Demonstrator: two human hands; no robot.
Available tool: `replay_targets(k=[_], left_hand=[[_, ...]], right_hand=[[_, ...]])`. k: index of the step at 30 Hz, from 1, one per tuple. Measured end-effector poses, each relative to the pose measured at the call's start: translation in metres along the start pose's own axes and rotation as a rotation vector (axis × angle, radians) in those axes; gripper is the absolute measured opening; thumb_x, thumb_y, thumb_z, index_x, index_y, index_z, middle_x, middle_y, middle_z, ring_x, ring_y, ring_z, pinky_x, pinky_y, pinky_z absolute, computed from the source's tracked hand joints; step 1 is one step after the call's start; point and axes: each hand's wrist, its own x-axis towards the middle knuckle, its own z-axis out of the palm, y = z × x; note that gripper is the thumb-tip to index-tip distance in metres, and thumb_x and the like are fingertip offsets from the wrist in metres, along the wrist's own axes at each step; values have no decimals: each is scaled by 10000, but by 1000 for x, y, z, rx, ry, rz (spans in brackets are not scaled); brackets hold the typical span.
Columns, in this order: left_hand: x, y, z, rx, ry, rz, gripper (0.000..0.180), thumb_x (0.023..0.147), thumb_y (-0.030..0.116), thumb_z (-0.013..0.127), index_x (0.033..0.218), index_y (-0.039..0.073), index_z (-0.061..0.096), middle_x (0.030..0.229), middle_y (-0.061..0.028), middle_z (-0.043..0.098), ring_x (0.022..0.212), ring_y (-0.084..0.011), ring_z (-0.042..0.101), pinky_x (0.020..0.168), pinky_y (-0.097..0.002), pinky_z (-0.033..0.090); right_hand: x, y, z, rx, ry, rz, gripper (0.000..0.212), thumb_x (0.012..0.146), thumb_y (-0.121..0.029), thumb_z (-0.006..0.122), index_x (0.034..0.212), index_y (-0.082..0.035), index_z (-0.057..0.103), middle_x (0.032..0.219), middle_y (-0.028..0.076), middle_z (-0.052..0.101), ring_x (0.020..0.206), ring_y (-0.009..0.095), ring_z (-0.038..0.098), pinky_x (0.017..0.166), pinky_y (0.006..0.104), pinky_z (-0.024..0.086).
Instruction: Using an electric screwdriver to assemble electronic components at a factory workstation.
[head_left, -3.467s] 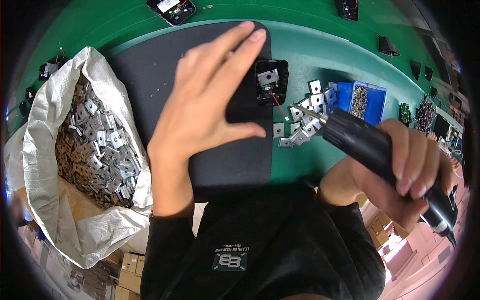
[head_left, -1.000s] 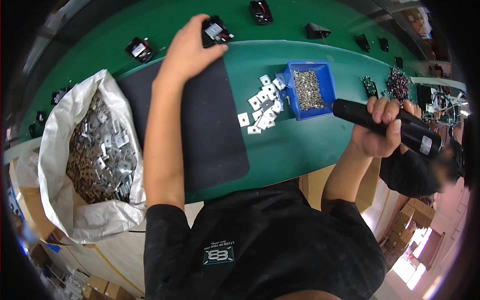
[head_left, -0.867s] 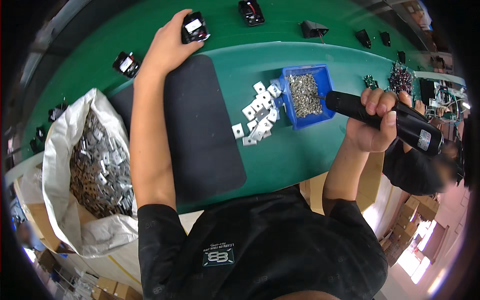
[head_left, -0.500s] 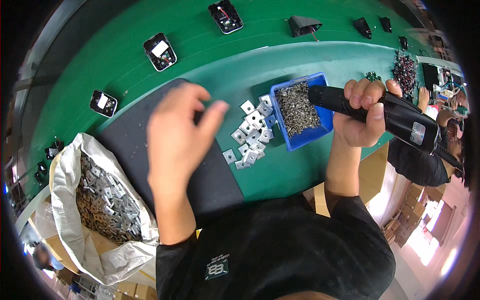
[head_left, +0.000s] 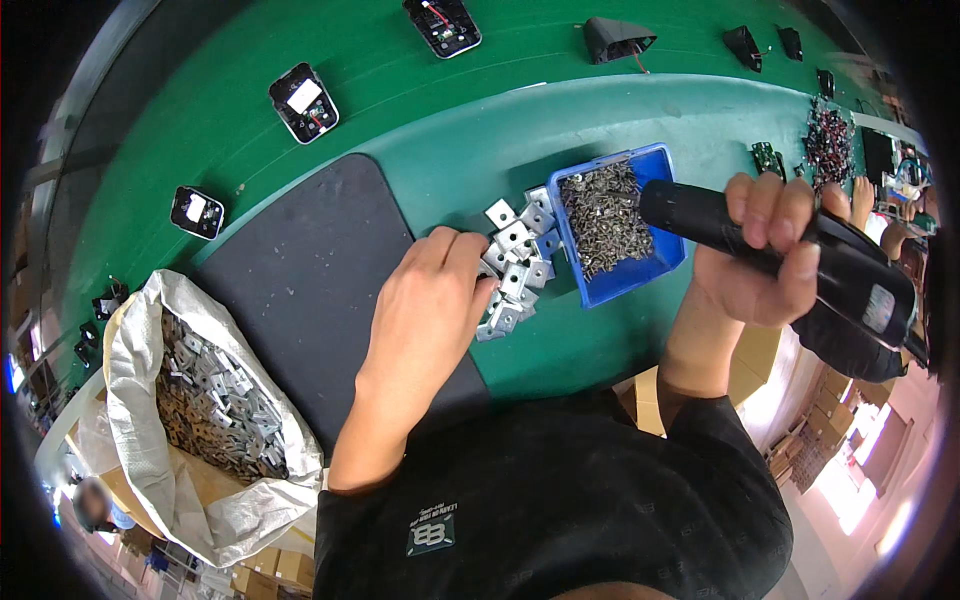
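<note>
My left hand (head_left: 428, 290) is at the near-left side of a loose pile of square metal plates (head_left: 515, 237), each with a hole. Its fingers are curled, with thumb and forefinger closed around the edge of a plate; the fingertips are partly hidden. My right hand (head_left: 765, 250) is wrapped around a black electric screwdriver (head_left: 700, 215), held tilted above the bench. The screwdriver's front end hangs over the right side of a blue bin (head_left: 590, 292) full of small metal screws (head_left: 608, 215).
A black mat (head_left: 300, 260) lies left of the plates. Beside it stands a white woven sack (head_left: 140, 400) of metal plates. Along the far green strip lie black housings (head_left: 305, 103) and a black cone-shaped part (head_left: 617, 42). Small dark-red parts (head_left: 828, 145) are heaped at the far right.
My left hand has moved right and down from over the mat to the plates, and its fingers have closed. My right hand has shifted slightly right with the screwdriver.
</note>
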Motion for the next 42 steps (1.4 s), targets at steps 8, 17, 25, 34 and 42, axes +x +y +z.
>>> replay_targets(k=[8,17,25,34,42], left_hand=[[-3,4,5,-31,-79,-24,180,741,60,687,893,25,596,830,-124,584,758,-305,612,663,-386,491],[-19,-1,-11,62,-62,6,143,746,46,678,865,31,599,812,-114,583,734,-317,601,651,-381,492],[31,-31,-46,72,309,12,115,743,66,706,808,23,622,774,-90,615,669,-203,591,616,-305,475],[132,-45,-61,328,635,159,135,730,126,740,821,39,693,1049,-91,659,885,-225,643,771,-313,499],[155,-57,-54,332,561,145,133,704,126,742,784,36,686,1039,-106,652,949,-290,602,831,-371,474]], right_hand=[[2,-12,-8,23,-107,-8,532,853,-217,598,1320,-73,388,806,6,491,658,128,445,636,310,376],[2,-18,-19,-23,-123,-2,529,843,-225,617,1304,-70,408,796,2,486,663,119,442,628,291,354],[2,-18,-22,74,-59,62,505,802,-196,675,1223,-86,419,796,-13,495,678,110,472,684,280,360],[2,-21,-18,27,25,42,510,788,-196,715,1197,-100,426,765,-21,497,636,92,468,646,249,355],[5,-22,-28,49,14,51,513,763,-188,724,1184,-121,439,769,-33,506,638,82,471,640,244,354]])
